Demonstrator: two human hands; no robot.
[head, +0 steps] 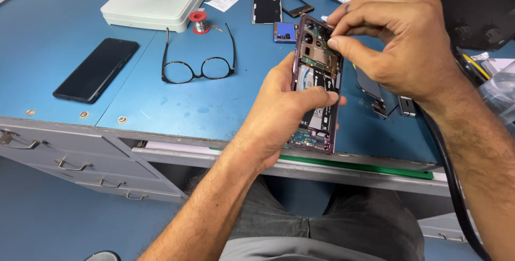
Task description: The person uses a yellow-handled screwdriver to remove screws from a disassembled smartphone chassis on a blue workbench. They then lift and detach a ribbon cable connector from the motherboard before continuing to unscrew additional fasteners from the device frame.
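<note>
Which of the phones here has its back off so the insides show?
The purple-framed phone, held up in the left hand while the right hand pinches at its top. The black phone lies closed and flat on the blue table.

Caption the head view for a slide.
Left hand holds an opened phone above the blue workbench while the right hand pinches at its top.
</note>
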